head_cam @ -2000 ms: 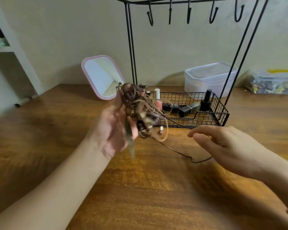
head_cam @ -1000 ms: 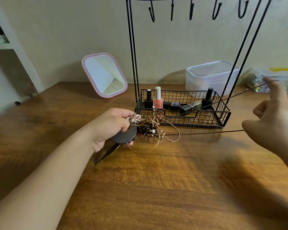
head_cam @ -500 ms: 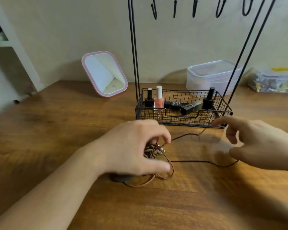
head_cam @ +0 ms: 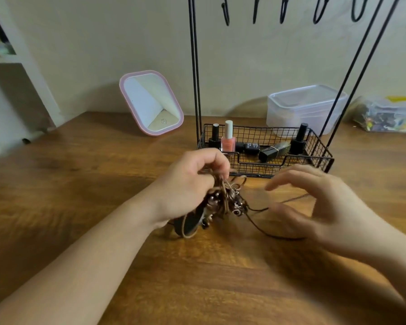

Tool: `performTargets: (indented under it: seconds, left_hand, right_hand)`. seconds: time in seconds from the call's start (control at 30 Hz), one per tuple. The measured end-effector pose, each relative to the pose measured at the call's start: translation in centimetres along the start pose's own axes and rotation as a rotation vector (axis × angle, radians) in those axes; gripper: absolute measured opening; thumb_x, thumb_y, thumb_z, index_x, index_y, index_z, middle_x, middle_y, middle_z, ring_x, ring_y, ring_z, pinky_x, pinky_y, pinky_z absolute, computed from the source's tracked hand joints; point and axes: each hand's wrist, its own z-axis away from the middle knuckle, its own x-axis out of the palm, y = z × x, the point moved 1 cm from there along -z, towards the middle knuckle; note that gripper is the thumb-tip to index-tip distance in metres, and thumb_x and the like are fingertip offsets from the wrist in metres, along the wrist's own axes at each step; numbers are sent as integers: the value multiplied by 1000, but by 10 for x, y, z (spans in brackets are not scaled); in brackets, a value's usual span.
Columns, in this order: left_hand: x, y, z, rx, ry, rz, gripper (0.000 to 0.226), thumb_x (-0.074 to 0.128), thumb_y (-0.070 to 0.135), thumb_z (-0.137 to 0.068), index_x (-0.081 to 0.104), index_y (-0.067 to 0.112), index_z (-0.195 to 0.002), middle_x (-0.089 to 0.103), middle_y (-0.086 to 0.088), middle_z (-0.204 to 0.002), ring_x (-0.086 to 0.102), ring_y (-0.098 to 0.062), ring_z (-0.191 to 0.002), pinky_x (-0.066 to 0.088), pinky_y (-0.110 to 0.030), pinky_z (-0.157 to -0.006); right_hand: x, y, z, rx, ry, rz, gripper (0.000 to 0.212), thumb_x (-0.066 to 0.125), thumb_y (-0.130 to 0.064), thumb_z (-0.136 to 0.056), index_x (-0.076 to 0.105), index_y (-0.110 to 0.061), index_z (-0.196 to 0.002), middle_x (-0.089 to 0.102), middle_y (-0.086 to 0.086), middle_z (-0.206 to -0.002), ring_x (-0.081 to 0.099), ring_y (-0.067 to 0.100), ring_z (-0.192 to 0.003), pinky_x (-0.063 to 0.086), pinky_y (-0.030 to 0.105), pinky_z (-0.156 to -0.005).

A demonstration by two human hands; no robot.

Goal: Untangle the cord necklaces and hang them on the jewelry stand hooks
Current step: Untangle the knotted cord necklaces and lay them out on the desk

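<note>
A tangled bundle of brown and dark cord necklaces (head_cam: 223, 202) with small metal charms hangs just above the wooden table (head_cam: 80, 184). My left hand (head_cam: 190, 186) pinches the top of the bundle. One thin dark cord (head_cam: 263, 228) trails from it to the right and runs under my right hand (head_cam: 319, 205), which hovers beside the bundle with fingers spread and relaxed. The black wire jewelry stand (head_cam: 195, 66) rises behind, its hooks (head_cam: 284, 8) bare at the top edge of the view.
The stand's wire basket (head_cam: 319, 160) holds several nail polish bottles, one of them pink (head_cam: 228, 139). A pink-framed mirror (head_cam: 150, 103) leans at the back left. A clear plastic box (head_cam: 305, 106) and a bag of small items (head_cam: 389, 116) sit behind on the right.
My left hand has lifted the bundle off the table, pinching its top. My right hand has drawn in closer to the bundle, over the loose dark cord.
</note>
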Motion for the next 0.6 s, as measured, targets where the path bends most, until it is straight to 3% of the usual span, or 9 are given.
performTargets:
  seconds: [0.07,0.13,0.27,0.37,0.43,0.6]
  left_hand:
    - [0,0,0,-57,-13,337,34,35,-11,-93,59,13,-87,53,-7,-93,51,-16,-82,51,-31,-72]
    - [1,-4,-1,-87,-82,557,31,32,-9,-90,57,9,-91,49,-13,-96,52,-19,-78,54,-31,-65]
    - [2,-13,-4,-143,-293,784,28,36,-3,-80,56,8,-96,55,-14,-90,55,-22,-69,52,-33,-58]
    - [0,-16,-7,-125,-343,805,33,31,-6,-77,55,10,-92,57,-10,-86,51,-19,-66,48,-27,-52]
    - [-1,-17,-7,-102,-340,770,35,29,-6,-75,55,12,-89,57,-7,-84,49,-17,-64,44,-26,-50]
    - [-3,-19,-8,-63,-330,660,36,31,-5,-69,55,11,-90,57,-8,-83,45,-17,-62,39,-24,-45]
  right_hand:
    - [16,-18,-1,74,-17,-250,35,59,-64,-83,62,-38,-105,63,-22,-108,60,1,-106,48,16,-86]
    - [28,-26,-2,134,-103,-346,40,58,-68,-82,62,-36,-105,65,-21,-105,62,0,-101,51,16,-83]
    - [31,-23,-4,159,-157,-461,26,67,-51,-80,67,-29,-93,71,-13,-94,68,4,-89,57,24,-76]
    - [24,-16,-2,183,-232,-840,35,74,-52,-79,64,-18,-82,68,11,-80,66,20,-75,55,31,-67]
    - [20,-12,0,178,-257,-1022,43,75,-57,-77,62,-16,-77,57,12,-68,55,21,-60,48,26,-58]
    - [12,-12,-2,135,-176,-905,42,77,-58,-72,63,-19,-66,48,-4,-58,41,7,-52,36,17,-48]
